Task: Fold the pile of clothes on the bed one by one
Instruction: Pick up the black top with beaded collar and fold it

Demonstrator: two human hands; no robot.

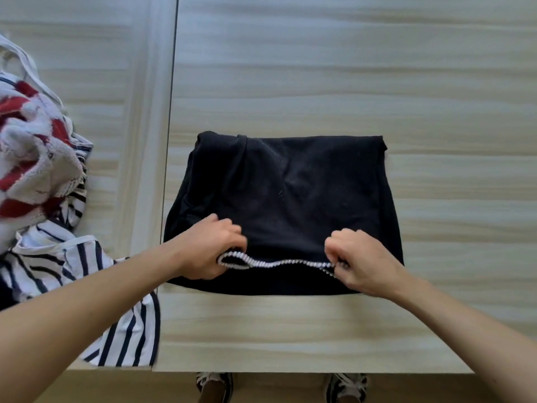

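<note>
The pile of clothes at the left edge of the wooden surface runs out of the picture on its left side, so how many pieces it holds cannot be told; a red-and-white fluffy piece lies on top and a white garment with dark stripes spreads below it toward the near edge, partly covered by the left forearm. One black garment lies flat and partly folded near the middle of the near edge, just right of the dark seam that divides the surface. Its near hem is turned up, showing one narrow black-and-white striped band. The left hand pinches the band's left end, fingers curled closed over the cloth; the right hand pinches its right end the same way, so the fingertips are mostly hidden in the fabric. Below the near edge, two dark sneakers show on the floor, both cut off by the bottom of the picture.
</note>
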